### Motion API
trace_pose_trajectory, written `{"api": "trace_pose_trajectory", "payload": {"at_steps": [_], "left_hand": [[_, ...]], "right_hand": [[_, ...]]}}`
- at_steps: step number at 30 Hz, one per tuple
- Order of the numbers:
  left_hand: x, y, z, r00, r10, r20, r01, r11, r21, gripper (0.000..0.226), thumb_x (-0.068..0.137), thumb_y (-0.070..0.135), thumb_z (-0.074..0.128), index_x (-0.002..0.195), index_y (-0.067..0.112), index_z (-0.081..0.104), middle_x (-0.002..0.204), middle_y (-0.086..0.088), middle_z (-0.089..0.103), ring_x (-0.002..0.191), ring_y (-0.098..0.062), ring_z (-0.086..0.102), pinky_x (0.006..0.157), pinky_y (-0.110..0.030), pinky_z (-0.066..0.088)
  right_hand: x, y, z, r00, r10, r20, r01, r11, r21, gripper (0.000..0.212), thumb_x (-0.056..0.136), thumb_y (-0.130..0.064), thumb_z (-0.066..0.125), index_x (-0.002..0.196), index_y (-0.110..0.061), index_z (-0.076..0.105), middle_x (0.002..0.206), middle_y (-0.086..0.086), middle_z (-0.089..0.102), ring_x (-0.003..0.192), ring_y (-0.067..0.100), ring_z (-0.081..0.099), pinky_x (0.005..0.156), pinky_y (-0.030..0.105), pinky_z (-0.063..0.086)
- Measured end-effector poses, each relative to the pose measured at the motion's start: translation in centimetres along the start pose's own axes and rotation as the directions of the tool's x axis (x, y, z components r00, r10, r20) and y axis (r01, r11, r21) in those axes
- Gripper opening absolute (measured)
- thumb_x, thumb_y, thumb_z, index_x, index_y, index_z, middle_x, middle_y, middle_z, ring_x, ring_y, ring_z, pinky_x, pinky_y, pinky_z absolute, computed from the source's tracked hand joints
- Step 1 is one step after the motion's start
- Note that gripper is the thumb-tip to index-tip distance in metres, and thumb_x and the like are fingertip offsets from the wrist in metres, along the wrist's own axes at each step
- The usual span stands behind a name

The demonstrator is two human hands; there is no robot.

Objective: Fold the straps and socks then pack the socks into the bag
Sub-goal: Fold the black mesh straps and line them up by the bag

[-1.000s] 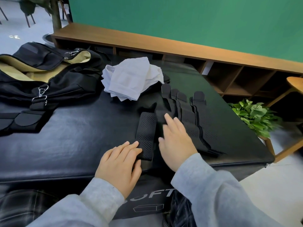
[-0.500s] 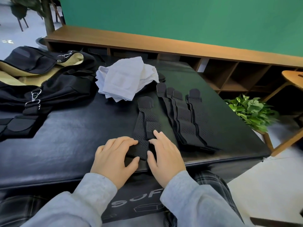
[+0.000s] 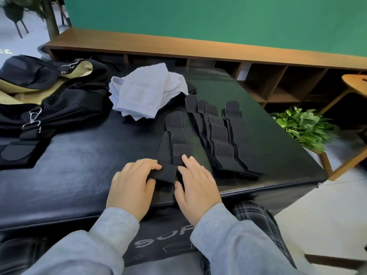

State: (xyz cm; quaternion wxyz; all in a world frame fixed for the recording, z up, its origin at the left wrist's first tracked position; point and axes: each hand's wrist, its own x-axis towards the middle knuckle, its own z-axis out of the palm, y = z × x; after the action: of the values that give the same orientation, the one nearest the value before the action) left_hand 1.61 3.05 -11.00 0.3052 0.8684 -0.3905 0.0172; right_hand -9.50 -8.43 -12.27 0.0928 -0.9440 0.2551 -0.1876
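Note:
A black perforated strap [image 3: 172, 143] lies folded on the black table [image 3: 79, 171], its near end at the front edge. My left hand [image 3: 132, 185] pinches that near end between thumb and fingers. My right hand [image 3: 195, 183] lies flat beside it, fingertips touching the strap's folded flap. Several folded black straps [image 3: 224, 139] lie in a row just to the right. A heap of white socks [image 3: 147, 92] sits behind them. The open black bag [image 3: 49, 104] with a tan lining lies at the far left.
A low wooden shelf unit [image 3: 278, 76] runs behind the table under a green wall. A potted green plant [image 3: 303, 126] and a wooden stand [image 3: 355, 86] are to the right, past the table's right edge.
The strap was drawn toward the front edge and folded over itself. My left hand went from lying flat to pinching its near end, and my right hand slid back toward me.

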Motion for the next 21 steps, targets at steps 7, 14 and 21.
{"api": "trace_pose_trajectory", "payload": {"at_steps": [7,14,21], "left_hand": [[-1.3,-0.6,-0.4,0.997,0.071,-0.021,-0.071,0.997,-0.010,0.033,0.075,-0.002,0.070,0.092,0.026,0.065,0.106,0.014,0.066,0.102,-0.012,0.058,0.083,-0.031,0.033],[-3.4,-1.5,-2.0,0.992,-0.113,-0.050,0.097,0.964,-0.249,0.038,0.083,0.010,0.065,0.082,0.044,0.047,0.084,0.016,0.057,0.084,-0.009,0.055,0.074,-0.012,0.036],[-4.0,-1.3,-1.3,0.968,-0.234,-0.091,0.179,0.897,-0.404,0.042,0.078,0.011,0.072,0.088,0.041,0.043,0.076,0.017,0.062,0.088,-0.007,0.060,0.079,-0.009,0.035]], "right_hand": [[0.0,0.4,0.4,0.998,-0.026,-0.050,0.026,1.000,0.008,0.038,0.083,-0.034,0.037,0.107,-0.018,0.062,0.132,0.001,0.056,0.127,0.020,0.048,0.102,0.040,0.037],[-0.1,0.7,0.7,0.998,-0.036,-0.044,0.036,0.999,0.006,0.041,0.086,-0.036,0.034,0.110,-0.018,0.062,0.135,0.000,0.053,0.130,0.019,0.045,0.104,0.036,0.032],[-1.1,0.7,0.9,0.943,-0.118,-0.311,0.206,0.942,0.267,0.018,0.081,-0.022,0.047,0.097,-0.024,0.054,0.120,-0.004,0.058,0.124,0.015,0.044,0.098,0.028,0.037]]}}
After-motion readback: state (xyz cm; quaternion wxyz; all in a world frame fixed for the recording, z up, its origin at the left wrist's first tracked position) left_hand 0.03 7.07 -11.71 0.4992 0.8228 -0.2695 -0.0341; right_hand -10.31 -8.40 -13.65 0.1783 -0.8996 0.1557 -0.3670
